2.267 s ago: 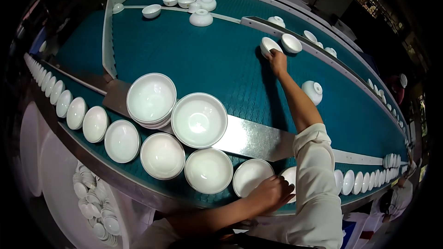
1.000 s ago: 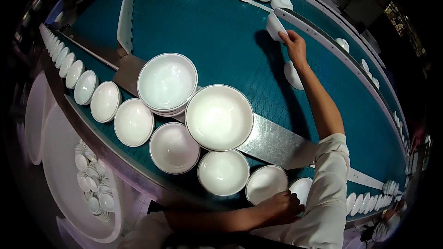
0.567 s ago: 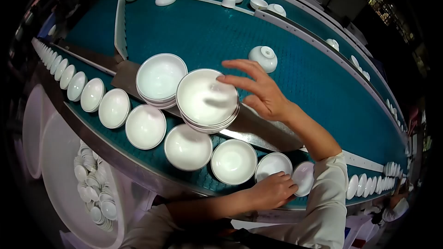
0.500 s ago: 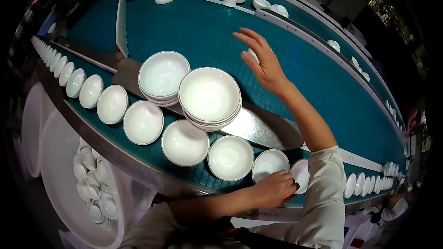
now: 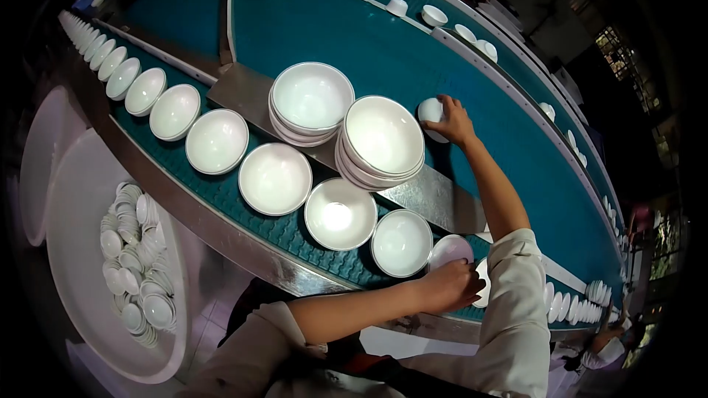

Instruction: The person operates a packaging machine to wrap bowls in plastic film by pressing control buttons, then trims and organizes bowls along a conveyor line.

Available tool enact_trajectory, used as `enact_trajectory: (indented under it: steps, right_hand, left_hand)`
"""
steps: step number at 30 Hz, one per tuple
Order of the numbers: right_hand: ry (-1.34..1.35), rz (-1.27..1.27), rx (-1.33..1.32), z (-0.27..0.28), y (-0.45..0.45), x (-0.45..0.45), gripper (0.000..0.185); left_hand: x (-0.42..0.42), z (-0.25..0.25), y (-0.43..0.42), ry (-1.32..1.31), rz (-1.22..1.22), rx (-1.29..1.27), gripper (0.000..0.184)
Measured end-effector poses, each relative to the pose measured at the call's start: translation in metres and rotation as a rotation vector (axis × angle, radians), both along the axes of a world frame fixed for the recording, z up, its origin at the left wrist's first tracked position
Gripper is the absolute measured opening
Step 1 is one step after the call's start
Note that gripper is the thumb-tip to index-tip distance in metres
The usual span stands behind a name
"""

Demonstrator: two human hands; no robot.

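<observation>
My right hand point(image 5: 451, 122) reaches across to the wide green belt, its thumb and fingers closed around a small white bowl point(image 5: 430, 113). My left hand point(image 5: 451, 286) is curled at the near belt, beside a white bowl point(image 5: 450, 251) whose lower part it covers. What its fingers hold, if anything, is hidden. Another bowl point(image 5: 483, 280) shows partly between that hand and my right sleeve. Between the hands, two stacks of white bowls, the left one point(image 5: 313, 97) and the right one point(image 5: 384, 136), stand on a metal strip point(image 5: 442, 205).
A row of white bowls point(image 5: 217, 141) lines the curved near belt point(image 5: 335, 269). Several bowls point(image 5: 434, 15) ride the far belt behind a rail point(image 5: 509, 77). A large pale tub point(image 5: 66, 199) with many small dishes point(image 5: 140, 265) stands lower left. Another person point(image 5: 601, 350) is at far right.
My right hand was open above the wide belt and is now closed on a bowl there. My left hand stays curled by the near row. The view has shifted, so the stacks appear farther right.
</observation>
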State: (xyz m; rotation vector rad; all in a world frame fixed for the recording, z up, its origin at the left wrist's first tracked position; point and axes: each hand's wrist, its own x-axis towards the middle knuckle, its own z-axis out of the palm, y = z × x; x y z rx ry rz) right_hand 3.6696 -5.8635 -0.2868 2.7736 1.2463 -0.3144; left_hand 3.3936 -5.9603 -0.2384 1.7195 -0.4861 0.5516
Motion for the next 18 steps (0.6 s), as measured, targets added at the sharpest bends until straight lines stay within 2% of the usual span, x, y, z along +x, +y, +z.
enact_trajectory:
  steps: [2, 4, 5, 6, 9, 10, 12, 14, 15, 16, 18]
  right_hand:
    - [0.286, -0.219, 0.286, 0.020, -0.019, 0.000, 0.089]
    - [0.974, -0.542, 0.762, 0.035, -0.050, -0.008, 0.076]
    - [1.174, -0.540, 0.884, 0.051, -0.057, -0.024, 0.065]
    - [1.171, -0.547, 0.877, 0.053, -0.064, -0.036, 0.065]
    - [0.940, -0.602, 0.734, 0.058, -0.074, -0.065, 0.053]
    - [0.970, -0.706, 0.843, 0.052, -0.081, -0.075, 0.047]
    - [0.990, -0.745, 0.966, 0.035, -0.091, -0.084, 0.048]
    - [0.911, -0.617, 0.927, 0.023, -0.102, -0.100, 0.043]
    - [0.809, -0.489, 0.854, 0.012, -0.106, -0.099, 0.042]
    - [0.598, -0.409, 0.777, 0.001, -0.110, -0.099, 0.043]
    - [0.418, -0.380, 0.446, -0.002, -0.083, -0.116, 0.046]
  left_hand:
    - [0.000, 0.001, 0.007, -0.043, 0.029, 0.053, 0.018]
    - [-0.001, -0.004, 0.008, -0.047, 0.057, 0.073, 0.019]
    - [-0.001, -0.007, 0.010, -0.066, 0.102, 0.060, 0.019]
    - [-0.002, -0.012, 0.013, -0.064, 0.100, 0.051, 0.019]
    - [-0.001, -0.020, 0.019, -0.107, 0.126, 0.085, 0.019]
    - [-0.002, -0.025, 0.017, -0.127, 0.111, 0.103, 0.019]
    - [0.000, -0.032, 0.018, -0.128, 0.131, 0.120, 0.019]
    - [0.001, -0.037, 0.008, -0.154, 0.128, 0.117, 0.018]
    - [0.004, -0.038, 0.006, -0.163, 0.124, 0.113, 0.018]
    - [0.005, -0.039, 0.004, -0.171, 0.118, 0.107, 0.017]
    - [-0.001, -0.057, 0.027, -0.205, 0.122, 0.098, 0.017]
